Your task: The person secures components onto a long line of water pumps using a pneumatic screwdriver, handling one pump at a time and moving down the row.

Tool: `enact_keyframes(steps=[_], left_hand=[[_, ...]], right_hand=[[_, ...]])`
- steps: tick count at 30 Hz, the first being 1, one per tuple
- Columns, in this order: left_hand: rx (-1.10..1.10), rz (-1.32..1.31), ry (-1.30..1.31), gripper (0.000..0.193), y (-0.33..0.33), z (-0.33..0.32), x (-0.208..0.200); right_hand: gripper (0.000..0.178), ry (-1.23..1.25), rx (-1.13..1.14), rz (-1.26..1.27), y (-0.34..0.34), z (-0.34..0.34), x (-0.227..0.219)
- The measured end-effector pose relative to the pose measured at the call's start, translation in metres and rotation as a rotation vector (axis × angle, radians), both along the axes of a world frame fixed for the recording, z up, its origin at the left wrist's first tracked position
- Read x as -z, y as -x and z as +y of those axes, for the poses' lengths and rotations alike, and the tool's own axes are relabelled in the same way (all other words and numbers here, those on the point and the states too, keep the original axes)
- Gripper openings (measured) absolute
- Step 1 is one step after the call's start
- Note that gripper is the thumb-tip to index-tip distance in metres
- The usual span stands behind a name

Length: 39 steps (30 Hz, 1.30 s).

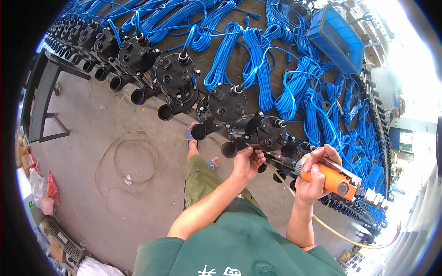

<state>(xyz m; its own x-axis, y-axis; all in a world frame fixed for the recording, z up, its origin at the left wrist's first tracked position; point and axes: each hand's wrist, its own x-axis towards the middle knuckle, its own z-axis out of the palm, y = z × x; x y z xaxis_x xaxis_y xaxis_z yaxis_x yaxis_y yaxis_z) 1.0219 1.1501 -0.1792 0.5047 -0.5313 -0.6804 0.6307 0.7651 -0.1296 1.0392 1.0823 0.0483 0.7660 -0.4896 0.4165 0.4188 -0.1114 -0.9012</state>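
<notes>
My right hand is wrapped round an orange pneumatic screwdriver with a metal lever and a hose fitting at its rear. Its dark nose points left, at the lower side of a black submersible pump. Close to the tool's tip, my left hand has its fingers curled together against the underside of that pump, beside the round black outlet. Whatever those fingertips hold is hidden. A blue cable rises from the pump's top cap.
More black pumps stand in a long row along the table edge. Bundles of blue cable cover the dark tabletop, with a blue crate at the far right. A pale air hose loops past my right arm; a thin coil lies on the floor.
</notes>
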Motion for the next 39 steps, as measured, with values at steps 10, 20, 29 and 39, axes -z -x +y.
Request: enact_keyframes(steps=[10, 20, 29, 39], left_hand=[[0.126, -0.008, -0.087, 0.015, -0.013, 0.015, -0.023], [0.281, -1.437, -1.557, 0.11, -0.051, 0.058, -0.058], [0.288, -1.571, -0.872, 0.123, -0.096, 0.055, -0.019], [0.424, -1.41, -0.694, 0.119, -0.098, 0.056, -0.017]], right_hand=[[0.026, 0.05, -0.115, 0.082, -0.002, -0.004, 0.029], [0.025, 0.12, -0.195, 0.09, -0.004, -0.01, 0.036], [0.052, -0.065, -0.217, 0.073, -0.03, 0.005, -0.011], [0.029, 0.108, -0.029, 0.179, -0.111, 0.022, 0.03]])
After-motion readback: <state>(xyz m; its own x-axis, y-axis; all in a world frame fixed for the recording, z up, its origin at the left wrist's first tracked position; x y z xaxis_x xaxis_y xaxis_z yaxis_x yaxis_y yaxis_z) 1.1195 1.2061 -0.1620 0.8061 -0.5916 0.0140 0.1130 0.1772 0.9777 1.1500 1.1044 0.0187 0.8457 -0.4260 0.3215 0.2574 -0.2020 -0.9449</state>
